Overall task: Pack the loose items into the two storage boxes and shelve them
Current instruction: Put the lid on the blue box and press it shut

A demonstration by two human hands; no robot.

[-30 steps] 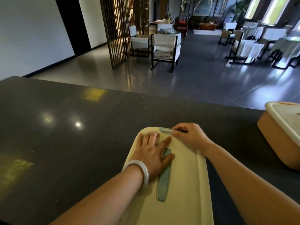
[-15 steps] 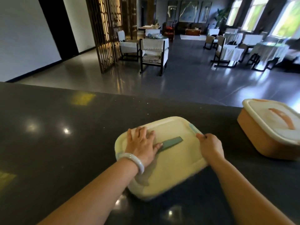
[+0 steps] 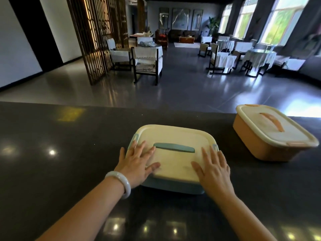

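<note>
Storage boxes: two on the dark polished counter (image 3: pixel 52 171), both with lids on. Left to right:

Left wrist carries a pale bangle (image 3: pixel 119 183). Left hand (image 3: pixel 137 164) lies flat on the left part of the cream lid (image 3: pixel 175 136) of the blue-based box (image 3: pixel 173 187); fingers straight and spread, thumb along the lid's near edge, nothing gripped.

Blue-based box sits at centre, near the counter's front. Teal handle (image 3: pixel 174 147) lies flat across the lid, between the two hands. A pale blue latch (image 3: pixel 135 137) shows at the lid's left end, just beyond the left fingertips; another latch (image 3: pixel 215 147) at the right end, beside the right fingers. Cannot tell whether either latch is snapped down.

Right hand (image 3: pixel 215 169) rests flat on the right part of the same lid, fingers extended and slightly apart, palm overhanging the near right corner; holding nothing.

Orange-based box (image 3: pixel 257 145) stands further right, nearer the counter's far edge, apart from the first box, turned at an angle. Its whitish lid (image 3: pixel 284 134) bears an orange handle (image 3: pixel 272 121) lying flat. Neither hand touches it.

Beyond the counter: grey floor, chairs with white covers (image 3: pixel 147 61), a wooden lattice screen (image 3: pixel 99 32).
</note>
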